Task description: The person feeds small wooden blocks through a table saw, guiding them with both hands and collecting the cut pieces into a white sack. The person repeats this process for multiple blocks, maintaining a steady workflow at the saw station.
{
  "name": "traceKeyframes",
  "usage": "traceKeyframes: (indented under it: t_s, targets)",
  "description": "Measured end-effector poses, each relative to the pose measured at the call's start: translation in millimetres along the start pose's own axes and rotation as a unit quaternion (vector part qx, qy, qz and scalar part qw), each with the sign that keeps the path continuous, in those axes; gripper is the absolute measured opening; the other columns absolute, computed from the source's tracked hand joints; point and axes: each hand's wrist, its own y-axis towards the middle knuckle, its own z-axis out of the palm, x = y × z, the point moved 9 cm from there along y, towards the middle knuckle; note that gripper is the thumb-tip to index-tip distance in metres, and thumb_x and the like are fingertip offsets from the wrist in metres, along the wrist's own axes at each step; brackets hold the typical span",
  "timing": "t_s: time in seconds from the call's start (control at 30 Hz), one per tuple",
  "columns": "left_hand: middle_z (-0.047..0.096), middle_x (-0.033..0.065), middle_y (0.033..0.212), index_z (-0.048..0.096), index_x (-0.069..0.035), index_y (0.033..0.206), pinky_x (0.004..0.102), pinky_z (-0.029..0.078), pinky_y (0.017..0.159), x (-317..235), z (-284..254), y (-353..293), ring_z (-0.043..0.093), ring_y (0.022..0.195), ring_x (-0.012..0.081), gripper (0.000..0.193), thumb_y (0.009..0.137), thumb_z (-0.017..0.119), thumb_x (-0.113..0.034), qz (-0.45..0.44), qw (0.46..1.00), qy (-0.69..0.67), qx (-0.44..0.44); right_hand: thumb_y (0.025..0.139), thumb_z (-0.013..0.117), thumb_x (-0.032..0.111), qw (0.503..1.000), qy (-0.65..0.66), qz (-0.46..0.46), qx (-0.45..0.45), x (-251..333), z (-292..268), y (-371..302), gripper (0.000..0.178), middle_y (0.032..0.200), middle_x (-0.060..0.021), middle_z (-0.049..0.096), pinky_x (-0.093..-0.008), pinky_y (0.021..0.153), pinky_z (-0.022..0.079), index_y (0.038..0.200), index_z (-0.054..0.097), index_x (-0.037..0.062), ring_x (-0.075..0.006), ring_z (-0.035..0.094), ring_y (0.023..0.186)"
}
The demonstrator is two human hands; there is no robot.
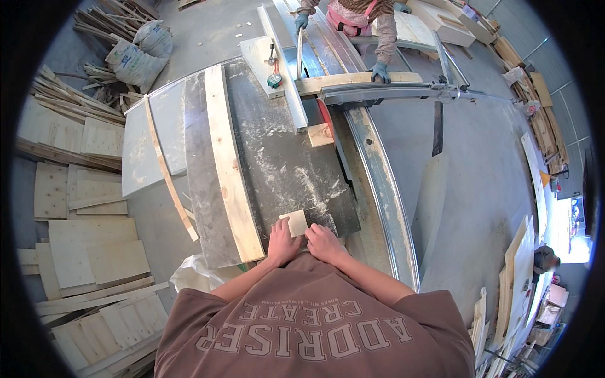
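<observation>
At the near edge of the dark, sawdust-strewn saw table [277,151], a small square wooden block [295,223] lies between my hands. My left hand [283,243] grips its left side, fingers curled. The fingers of my right hand [324,243] are closed at its lower right corner. Another small wooden block [320,135] sits farther off, beside the red saw part [324,111] and the end of the metal fence [285,75]. A long pale plank [230,164] lies lengthwise on the table, to the left of my hands.
Across the table, a co-worker's gloved hand [380,72] rests on a board [353,82]; the other glove [301,22] is near a stick. A metal rail [384,189] runs along the right. A thin strip [161,157] and stacked boards [94,246] lie left.
</observation>
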Motion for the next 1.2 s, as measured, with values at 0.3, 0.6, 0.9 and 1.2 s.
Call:
traceKeyframes:
  t_s: [0.3,0.6,0.9,1.2]
  targets:
    - [0.052,0.0317,0.149,0.042,0.005,0.154,0.0539,0.043,0.118,4,-1,-10,0.050,0.139,0.0493,0.080,0.091,0.080,-0.026,-0.018,1.000,-0.008,0.007,0.085,0.070,0.010,1.000,-0.003,-0.013,0.003,3,10,-6,0.017,0.102,-0.0136,0.061,-0.0482,0.084,0.054,0.099,0.063,0.0048,-0.0336,0.065,0.100]
    - [0.051,0.0316,0.149,0.041,0.005,0.154,0.0530,0.043,0.119,2,-1,-10,0.049,0.141,0.0482,0.081,0.091,0.080,-0.026,-0.023,1.000,-0.008,0.017,0.086,0.070,0.012,1.000,-0.007,-0.005,0.016,-1,14,-7,0.016,0.104,-0.0137,0.063,-0.0486,0.086,0.054,0.099,0.064,0.0049,-0.0338,0.066,0.101]
    - [0.053,0.0316,0.147,0.041,0.006,0.154,0.0531,0.044,0.118,3,3,-8,0.050,0.137,0.0490,0.081,0.089,0.080,-0.025,-0.009,1.000,0.001,0.005,0.087,0.069,0.011,1.000,-0.013,-0.008,0.011,-2,13,-7,0.014,0.102,-0.0135,0.063,-0.0494,0.085,0.054,0.099,0.064,0.0049,-0.0342,0.067,0.099]
    - [0.053,0.0321,0.146,0.041,0.005,0.153,0.0539,0.044,0.117,1,2,-6,0.051,0.136,0.0498,0.081,0.088,0.081,-0.023,-0.010,1.000,0.002,0.004,0.086,0.068,0.011,1.000,-0.004,0.000,0.020,-4,13,-6,0.015,0.103,-0.0138,0.063,-0.0491,0.086,0.053,0.099,0.065,0.0046,-0.0340,0.065,0.102]
